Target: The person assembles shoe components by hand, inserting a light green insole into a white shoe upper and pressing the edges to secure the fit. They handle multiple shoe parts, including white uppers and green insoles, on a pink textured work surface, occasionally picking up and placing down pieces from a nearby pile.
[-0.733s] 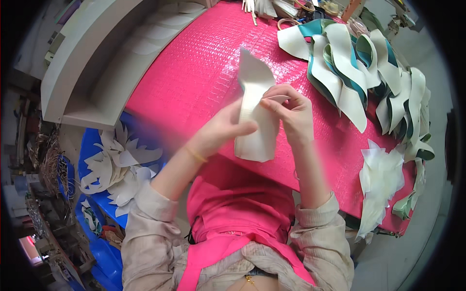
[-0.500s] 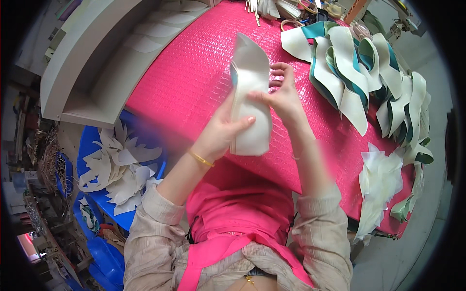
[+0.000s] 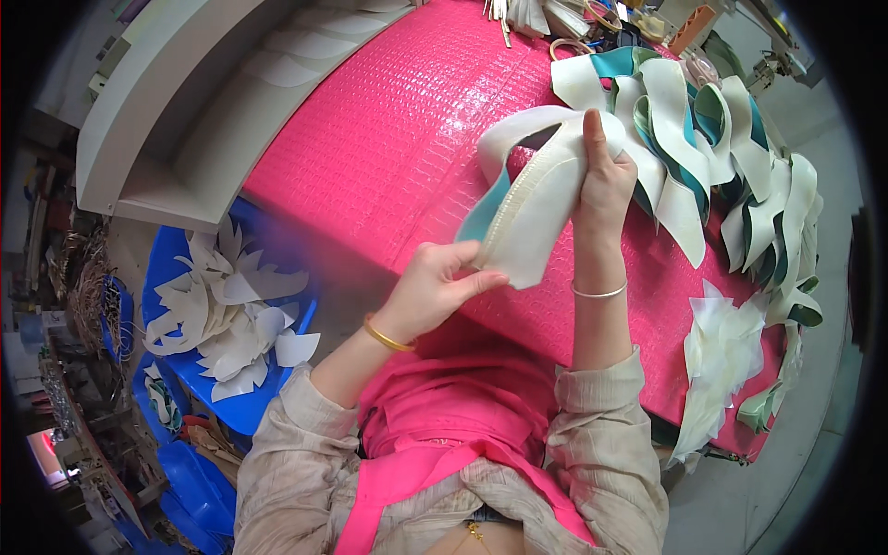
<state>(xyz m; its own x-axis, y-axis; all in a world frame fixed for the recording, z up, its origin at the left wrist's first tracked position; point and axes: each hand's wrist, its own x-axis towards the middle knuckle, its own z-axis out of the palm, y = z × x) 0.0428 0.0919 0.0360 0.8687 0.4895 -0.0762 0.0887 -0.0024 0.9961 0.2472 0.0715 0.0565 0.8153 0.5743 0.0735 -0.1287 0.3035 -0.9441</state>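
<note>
Hands: two, left hand (image 3: 433, 289) and right hand (image 3: 606, 180)
Bangles: two, a gold bangle (image 3: 386, 336) and a silver bangle (image 3: 598, 293)
Held pieces: one cream-and-teal piece (image 3: 532, 199)
Desks: one pink desk (image 3: 388, 148)
Blue bins: two, a bin (image 3: 242, 402) of scraps and a lower bin (image 3: 199, 486)
Cream scraps (image 3: 227, 310): too many to count
Cut pieces (image 3: 712, 148) on the desk: a row, overlapping, number unclear

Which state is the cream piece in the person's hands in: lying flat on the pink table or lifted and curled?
Lifted and curled. Both hands hold the cream piece above the pink table; its top bends into a loop, teal lining showing.
</note>
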